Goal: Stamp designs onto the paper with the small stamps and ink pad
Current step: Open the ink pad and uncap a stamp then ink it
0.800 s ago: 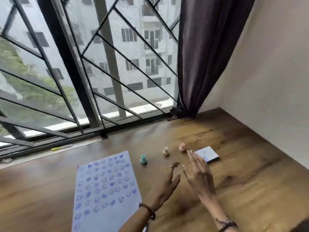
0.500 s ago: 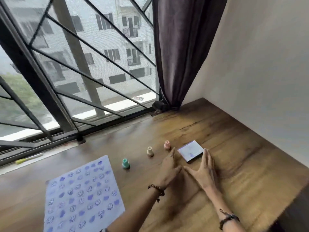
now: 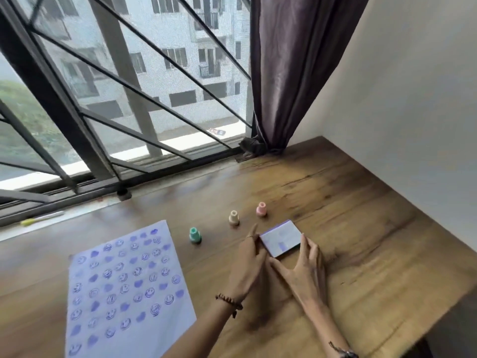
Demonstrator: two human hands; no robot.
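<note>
A white sheet of paper (image 3: 124, 290) covered with rows of blue smiley and heart prints lies at the lower left of the wooden table (image 3: 348, 228). Three small stamps stand upright in a row behind it: green (image 3: 195, 235), cream (image 3: 233, 217) and pink (image 3: 261, 209). The rectangular ink pad (image 3: 281, 237), with a pale lid and a blue patch, lies flat right of the stamps. My left hand (image 3: 249, 264) touches its left edge. My right hand (image 3: 304, 267) touches its right edge and near corner. Both hands bracket the pad from the sides.
A barred window (image 3: 124, 99) runs along the table's far edge, with a yellow-capped pen (image 3: 41, 218) on its sill track. A dark curtain (image 3: 284, 73) hangs at the far right corner. A white wall (image 3: 413, 112) borders the table's right side.
Both hands moved forward from open air above the table to the ink pad and now touch its two sides. The view swung right, so the paper sits further left.
</note>
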